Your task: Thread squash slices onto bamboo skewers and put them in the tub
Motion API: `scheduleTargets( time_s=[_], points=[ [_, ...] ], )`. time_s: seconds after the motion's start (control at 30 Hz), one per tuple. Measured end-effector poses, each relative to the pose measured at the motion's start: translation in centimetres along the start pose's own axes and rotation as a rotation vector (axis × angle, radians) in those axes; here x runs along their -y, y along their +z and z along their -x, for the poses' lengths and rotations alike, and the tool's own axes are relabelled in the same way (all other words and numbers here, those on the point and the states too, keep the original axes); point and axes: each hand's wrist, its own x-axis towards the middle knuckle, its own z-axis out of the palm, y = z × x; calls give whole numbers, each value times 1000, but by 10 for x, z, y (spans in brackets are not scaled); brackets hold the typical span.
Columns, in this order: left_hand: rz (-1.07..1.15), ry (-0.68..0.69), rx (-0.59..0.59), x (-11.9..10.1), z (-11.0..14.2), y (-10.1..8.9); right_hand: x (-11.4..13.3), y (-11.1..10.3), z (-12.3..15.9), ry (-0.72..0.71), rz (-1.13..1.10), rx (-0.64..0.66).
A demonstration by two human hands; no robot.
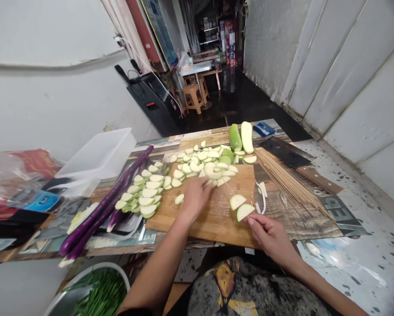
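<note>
My left hand (pixel 197 195) reaches over the wooden cutting board (pixel 213 219), its fingertips touching the near edge of a pile of zucchini slices (pixel 193 166). Its fingers look slightly apart; I cannot see a slice lifted by them. Over the board's right side, my right hand (pixel 269 232) pinches the near end of a thin wooden skewer (pixel 229 188). Two half-round zucchini slices (pixel 245 212) are threaded on it, close to my fingertips. The skewer's bare tip points up and left toward the pile. More slices (pixel 147 193) lie stacked on a tray to the left.
Long purple eggplants (pixel 101 210) and a white plastic container (pixel 100 151) sit left. Zucchini pieces (pixel 235 138) stand at the back. On the right are loose skewers (pixel 282 175), a cleaver (pixel 287 152) and a blue packet (pixel 264 128). A bowl of greens (pixel 101 292) is below.
</note>
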Motion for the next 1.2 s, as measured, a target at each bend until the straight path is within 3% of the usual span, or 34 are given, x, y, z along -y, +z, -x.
scheduleTargets(
  time_s=[0.17, 0.3, 0.43, 0.57, 0.83, 1.2],
  points=[
    [116, -22, 4, 1, 2, -6, 2, 0, 0, -22, 10, 1],
    [619, -222, -12, -3, 5, -6, 4, 0, 1, -67, 88, -15],
    [1233, -453, 102, -7, 10, -7, 9, 1, 3, -171, 197, -33],
    [1545, -515, 95, -11, 13, -10, 15, 4, 8, -288, 308, -32],
    [1726, -674, -21, -13, 9, -16, 18, 7, 13, -345, 367, -4],
    [1728, -747, 5, -2, 12, -8, 14, 7, 15, -379, 409, -14]
  ],
)
